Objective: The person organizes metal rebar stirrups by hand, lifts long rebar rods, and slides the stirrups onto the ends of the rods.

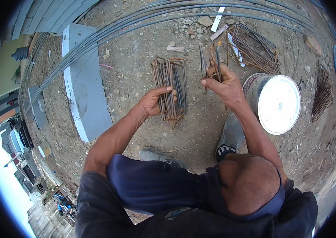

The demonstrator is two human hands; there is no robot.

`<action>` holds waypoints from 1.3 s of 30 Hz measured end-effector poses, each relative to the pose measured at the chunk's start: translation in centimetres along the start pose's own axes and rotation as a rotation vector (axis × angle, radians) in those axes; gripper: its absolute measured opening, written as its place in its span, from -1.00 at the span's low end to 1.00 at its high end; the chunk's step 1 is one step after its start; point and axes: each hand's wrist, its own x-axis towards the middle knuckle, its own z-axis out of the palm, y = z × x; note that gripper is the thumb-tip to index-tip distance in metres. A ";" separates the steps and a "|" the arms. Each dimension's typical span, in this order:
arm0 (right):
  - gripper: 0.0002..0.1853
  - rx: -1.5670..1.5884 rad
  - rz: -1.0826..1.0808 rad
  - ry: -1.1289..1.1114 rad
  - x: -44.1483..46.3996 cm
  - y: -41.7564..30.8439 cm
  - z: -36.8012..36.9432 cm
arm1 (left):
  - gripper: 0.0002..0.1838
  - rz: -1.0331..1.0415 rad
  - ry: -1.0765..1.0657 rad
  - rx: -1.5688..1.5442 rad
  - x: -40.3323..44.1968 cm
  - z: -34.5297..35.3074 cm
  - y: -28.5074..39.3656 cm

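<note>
A bundle of bent rebar stirrups point(170, 75), brown with rust, stands in front of me. My left hand point(154, 101) is closed around its left side, the thumb lying across the rods. To the right, my right hand point(226, 86) is closed on a metal tool that looks like pincers point(218, 63), its slim arms pointing away from me with orange-brown at the tips. The fingers partly hide this tool. It is held apart from the bundle, above bare dirt.
More stirrups point(255, 47) lie at the upper right, near a white-topped bucket point(279, 104). Another rusty pile point(322, 95) sits farther right. Long steel bars point(148, 18) arc across the far side, over a grey concrete block point(86, 87). Stone rubble point(205, 21) litters the ground.
</note>
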 end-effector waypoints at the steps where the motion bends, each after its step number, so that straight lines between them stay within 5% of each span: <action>1: -0.70 -0.066 -0.041 -0.079 -0.4 0.1 -0.3 | -0.84 0.005 0.005 -0.001 0.0 0.1 0.0; 5: -0.64 -0.251 0.033 -0.544 -1.3 0.8 -1.3 | -0.83 0.002 0.015 -0.011 0.0 0.1 -0.2; 8: -0.63 -0.207 0.347 -0.436 -2.0 3.1 0.0 | -0.82 -0.010 0.014 -0.005 0.0 0.7 -0.1; 11: -0.66 -0.175 0.440 -0.370 -0.8 4.6 2.1 | -0.81 -0.008 0.014 0.025 -0.1 1.3 -0.3; 14: -0.69 0.245 0.485 -0.033 0.6 6.4 3.0 | -0.80 0.008 0.016 0.044 -0.2 1.4 -0.3; 18: -0.69 0.493 0.499 0.015 3.6 7.9 2.2 | -0.79 0.005 0.005 0.037 -0.1 1.5 -0.2; 32: -0.70 0.780 0.520 -0.176 4.1 6.2 1.6 | -0.76 0.007 0.038 0.046 -0.2 1.8 -0.3; 39: -0.69 0.674 0.586 -0.207 3.6 6.2 1.6 | -0.75 -0.003 0.035 0.097 -0.3 2.6 -0.3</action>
